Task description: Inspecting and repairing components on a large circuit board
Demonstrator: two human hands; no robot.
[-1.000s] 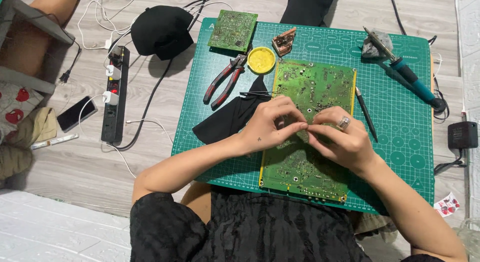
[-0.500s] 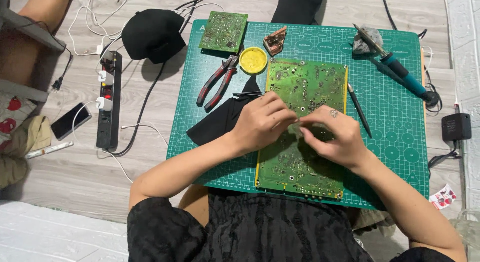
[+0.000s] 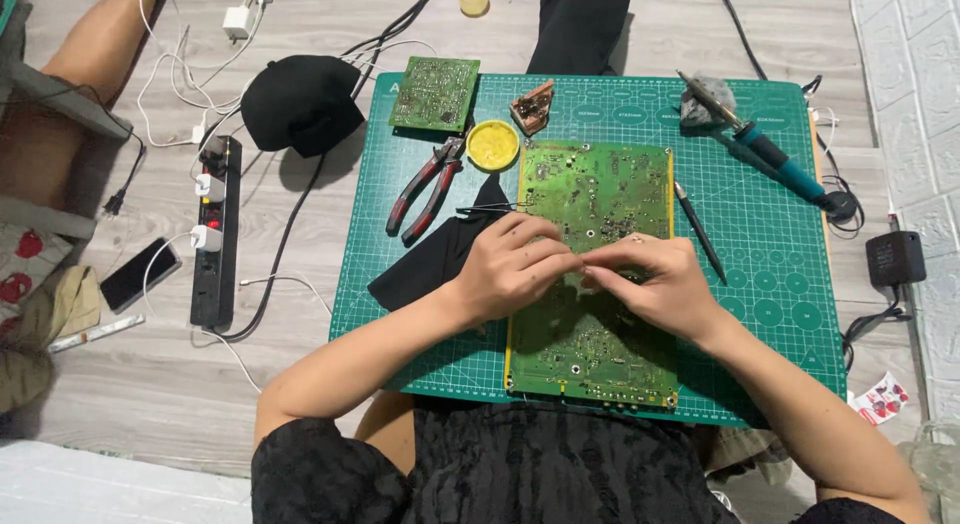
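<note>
A large green circuit board (image 3: 600, 194) lies on a green cutting mat (image 3: 770, 314) in front of me. My left hand (image 3: 510, 269) and my right hand (image 3: 655, 284) hover over the board's middle, with curled fingers. Their fingertips meet in a pinch just above the board. Anything between the fingertips is too small to make out. A black cloth (image 3: 430, 264) lies under my left wrist at the board's left edge.
On the mat lie red-handled pliers (image 3: 425, 189), a yellow round tin (image 3: 493, 145), a small green board (image 3: 435, 94), a dark pen-like tool (image 3: 700, 234) and a blue-handled soldering iron (image 3: 770, 159). On the floor at left are a power strip (image 3: 215, 234), a black cap (image 3: 300, 104) and a phone (image 3: 140, 274).
My head view has shifted a little. Both hands stay over the middle of the board, and their fingertips have drawn closer into a pinch.
</note>
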